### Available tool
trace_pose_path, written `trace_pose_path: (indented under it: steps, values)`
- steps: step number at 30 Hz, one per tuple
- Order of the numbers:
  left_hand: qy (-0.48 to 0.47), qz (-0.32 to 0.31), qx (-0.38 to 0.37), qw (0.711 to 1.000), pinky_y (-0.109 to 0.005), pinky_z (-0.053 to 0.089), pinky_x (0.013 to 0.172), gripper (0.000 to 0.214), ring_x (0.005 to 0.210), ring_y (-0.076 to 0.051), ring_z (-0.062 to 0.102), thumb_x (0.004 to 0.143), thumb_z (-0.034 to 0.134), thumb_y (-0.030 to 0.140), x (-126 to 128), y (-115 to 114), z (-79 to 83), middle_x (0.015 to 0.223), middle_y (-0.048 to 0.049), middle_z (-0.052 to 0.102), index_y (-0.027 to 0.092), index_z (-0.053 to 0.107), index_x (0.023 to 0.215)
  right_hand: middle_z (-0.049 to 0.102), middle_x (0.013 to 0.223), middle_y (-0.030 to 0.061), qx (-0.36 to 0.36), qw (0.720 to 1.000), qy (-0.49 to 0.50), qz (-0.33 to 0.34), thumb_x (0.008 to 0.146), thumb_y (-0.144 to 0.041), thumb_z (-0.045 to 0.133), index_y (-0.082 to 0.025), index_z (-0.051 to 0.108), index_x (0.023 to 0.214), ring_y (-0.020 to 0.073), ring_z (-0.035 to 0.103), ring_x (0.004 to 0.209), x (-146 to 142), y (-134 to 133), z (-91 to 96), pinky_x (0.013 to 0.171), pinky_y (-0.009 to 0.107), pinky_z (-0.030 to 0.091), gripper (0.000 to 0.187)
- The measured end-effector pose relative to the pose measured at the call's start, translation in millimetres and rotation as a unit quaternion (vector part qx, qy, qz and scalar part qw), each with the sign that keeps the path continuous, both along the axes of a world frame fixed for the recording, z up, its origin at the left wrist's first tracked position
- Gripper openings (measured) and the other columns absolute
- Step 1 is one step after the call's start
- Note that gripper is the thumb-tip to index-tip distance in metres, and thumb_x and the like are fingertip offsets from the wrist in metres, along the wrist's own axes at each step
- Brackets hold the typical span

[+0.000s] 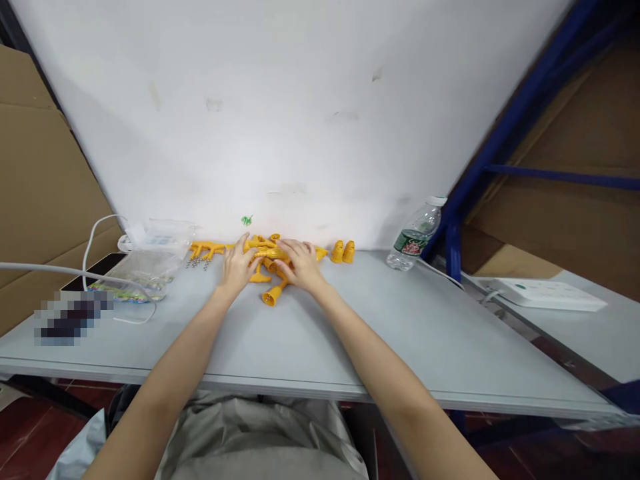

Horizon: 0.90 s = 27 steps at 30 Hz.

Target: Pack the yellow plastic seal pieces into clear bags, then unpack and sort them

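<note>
A pile of yellow plastic parts (271,254), some branch-shaped and some cup-shaped, lies on the table against the white panel. My left hand (237,268) is curled over the left side of the pile, its thumb and forefinger around yellow pieces. From the right, my right hand (302,265) grips the pile, thumb below and fingers above. The fingers cover part of the pieces. One yellow cup (271,296) points its open end toward me, below the hands. Beyond my left hand a yellow branch-shaped part (207,248) reaches left. Two small yellow caps (343,251) stand right of my right hand.
Small metal screws (199,263) lie by the left branch part. Clear plastic bags (145,267), a dark phone-like slab (95,271) and a white cable (85,272) are at left. A plastic bottle (416,237) leans at right near a blue frame (453,247). A white panel (300,120) rises behind.
</note>
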<state>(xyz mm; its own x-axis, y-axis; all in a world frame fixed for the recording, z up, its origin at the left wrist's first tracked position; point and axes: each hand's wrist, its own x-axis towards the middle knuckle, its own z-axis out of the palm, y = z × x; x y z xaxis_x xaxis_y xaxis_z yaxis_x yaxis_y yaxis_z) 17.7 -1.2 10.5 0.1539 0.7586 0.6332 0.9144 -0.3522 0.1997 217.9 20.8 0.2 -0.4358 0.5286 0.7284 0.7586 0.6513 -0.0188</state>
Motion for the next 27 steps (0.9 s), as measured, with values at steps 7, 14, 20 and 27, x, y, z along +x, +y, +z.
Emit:
trace_pose_path:
  steps: [7, 14, 20, 27]
  values:
    - [-0.016, 0.002, -0.025, 1.0, -0.031, 0.043, 0.096, 0.036, 0.112, -0.022, 0.059, 0.095, 0.047, 0.034, -1.2, 5.9, -6.0, 0.128, -0.0102, 0.06, 0.024, 0.06, 0.127, 0.069, 0.11, 0.0123, -0.024, 0.999, -0.036, -0.01, 0.095, -0.027, 0.044, -0.019, 0.06, 0.121, 0.0259, 0.058, 0.105, -7.1, 2.8, -5.2, 0.106, 0.048, 0.027, 0.032]
    - [-0.016, 0.032, -0.079, 0.996, -0.026, 0.046, 0.084, 0.039, 0.104, -0.021, 0.062, 0.093, 0.047, 0.031, 4.2, 0.6, -1.8, 0.118, -0.0075, 0.065, 0.024, 0.057, 0.13, 0.07, 0.109, 0.0104, 0.015, 0.998, -0.04, -0.051, 0.093, -0.011, 0.039, -0.021, 0.062, 0.115, 0.0237, 0.059, 0.104, -7.0, 2.4, -3.2, 0.108, 0.051, 0.021, 0.034]
    - [-0.028, 0.052, -0.072, 0.996, -0.026, 0.047, 0.082, 0.038, 0.101, -0.021, 0.063, 0.09, 0.049, 0.031, 5.3, 0.5, -4.1, 0.119, -0.006, 0.065, 0.025, 0.06, 0.126, 0.068, 0.112, 0.0109, 0.018, 0.998, -0.05, -0.036, 0.094, -0.02, 0.044, -0.02, 0.061, 0.112, 0.0244, 0.058, 0.107, -8.0, -0.7, 1.7, 0.109, 0.052, 0.018, 0.025]
    - [-0.017, 0.056, -0.075, 0.995, -0.028, 0.047, 0.08, 0.038, 0.098, -0.022, 0.065, 0.088, 0.049, 0.031, 5.5, 0.1, -4.4, 0.118, -0.006, 0.066, 0.025, 0.061, 0.124, 0.07, 0.104, 0.0113, -0.01, 0.996, -0.061, -0.058, 0.092, -0.019, 0.045, -0.02, 0.06, 0.107, 0.0268, 0.058, 0.103, -9.6, -0.6, -0.1, 0.109, 0.057, 0.017, 0.021]
